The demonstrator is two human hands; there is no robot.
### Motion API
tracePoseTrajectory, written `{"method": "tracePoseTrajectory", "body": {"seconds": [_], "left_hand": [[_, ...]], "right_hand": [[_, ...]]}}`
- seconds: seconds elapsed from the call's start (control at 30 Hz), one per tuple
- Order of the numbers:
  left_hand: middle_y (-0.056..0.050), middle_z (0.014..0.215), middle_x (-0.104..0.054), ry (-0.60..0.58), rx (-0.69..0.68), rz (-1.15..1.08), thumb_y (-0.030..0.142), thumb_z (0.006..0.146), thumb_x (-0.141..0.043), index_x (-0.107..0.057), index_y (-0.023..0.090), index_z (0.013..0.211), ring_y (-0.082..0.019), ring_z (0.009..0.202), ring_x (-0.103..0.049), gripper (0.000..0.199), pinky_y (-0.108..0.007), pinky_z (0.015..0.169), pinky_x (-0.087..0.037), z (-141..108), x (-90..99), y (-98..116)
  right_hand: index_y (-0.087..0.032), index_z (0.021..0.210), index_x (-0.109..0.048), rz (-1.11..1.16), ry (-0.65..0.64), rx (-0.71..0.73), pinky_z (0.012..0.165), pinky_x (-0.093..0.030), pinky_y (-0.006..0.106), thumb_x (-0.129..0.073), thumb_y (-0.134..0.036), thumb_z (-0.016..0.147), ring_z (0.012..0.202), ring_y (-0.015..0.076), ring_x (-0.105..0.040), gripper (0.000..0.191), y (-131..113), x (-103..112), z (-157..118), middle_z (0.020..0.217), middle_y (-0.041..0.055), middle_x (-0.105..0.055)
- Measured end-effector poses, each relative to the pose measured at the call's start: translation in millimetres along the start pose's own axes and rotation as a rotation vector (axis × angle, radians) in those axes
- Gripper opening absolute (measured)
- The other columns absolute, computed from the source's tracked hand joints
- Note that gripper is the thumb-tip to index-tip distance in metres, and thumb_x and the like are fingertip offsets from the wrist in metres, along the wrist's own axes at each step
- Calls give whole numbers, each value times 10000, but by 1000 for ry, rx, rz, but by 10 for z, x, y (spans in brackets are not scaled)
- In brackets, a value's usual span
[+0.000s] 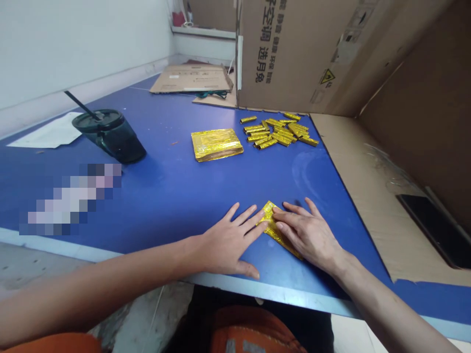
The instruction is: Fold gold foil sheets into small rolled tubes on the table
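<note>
My left hand lies flat on the blue table, fingers spread, with its fingertips at the edge of a folded gold foil piece. My right hand rests palm down with its fingers over that piece, hiding part of it. Neither hand grips it. Farther off stand a flat stack of gold foil sheets and a loose pile of several small folded gold foil sticks.
A dark green tumbler with a lid and straw stands at the left beside white paper. A pixelated patch covers part of the table. Cardboard box walls rise behind, and a black phone or tablet lies on cardboard at the right.
</note>
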State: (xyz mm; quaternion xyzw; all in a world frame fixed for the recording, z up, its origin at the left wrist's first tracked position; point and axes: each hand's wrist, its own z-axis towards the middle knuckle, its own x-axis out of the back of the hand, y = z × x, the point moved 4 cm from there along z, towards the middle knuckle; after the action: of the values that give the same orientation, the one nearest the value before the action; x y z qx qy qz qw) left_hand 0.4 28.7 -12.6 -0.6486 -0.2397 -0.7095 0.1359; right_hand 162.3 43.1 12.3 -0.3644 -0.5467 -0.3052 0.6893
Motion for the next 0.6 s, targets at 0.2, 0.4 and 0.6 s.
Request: {"method": "tracePoseTrajectory", "body": {"seconds": [0.2, 0.4, 0.6], "left_hand": [[-144, 1389, -224, -5, 25, 0, 701, 714, -276, -176, 159, 1342, -329, 1279, -126, 836, -560, 971, -91, -85, 59, -60], [-67, 1324, -383, 17, 17, 5, 619, 789, -270, -375, 187, 1237, -282, 1284, -143, 631, -534, 996, -49, 67, 176, -212], [-107, 1257, -453, 101, 51, 42, 597, 792, -314, -450, 135, 1172, -276, 1245, -247, 614, -491, 1015, -78, 112, 175, -131]], "right_hand": [[-230, 1048, -565, -14, -5, -12, 984, -181, 549, -396, -282, 856, 1099, 238, -481, 261, -19, 10, -9, 1056, 2, -638], [-207, 1031, -579, -63, -37, -39, 977, -176, 564, -408, -314, 843, 1110, 251, -468, 276, -203, 67, -96, 1085, 33, -623], [-180, 1068, -560, -64, -80, -37, 990, -157, 553, -413, -311, 838, 1102, 242, -482, 303, -250, 81, -123, 1137, 74, -588]]}}
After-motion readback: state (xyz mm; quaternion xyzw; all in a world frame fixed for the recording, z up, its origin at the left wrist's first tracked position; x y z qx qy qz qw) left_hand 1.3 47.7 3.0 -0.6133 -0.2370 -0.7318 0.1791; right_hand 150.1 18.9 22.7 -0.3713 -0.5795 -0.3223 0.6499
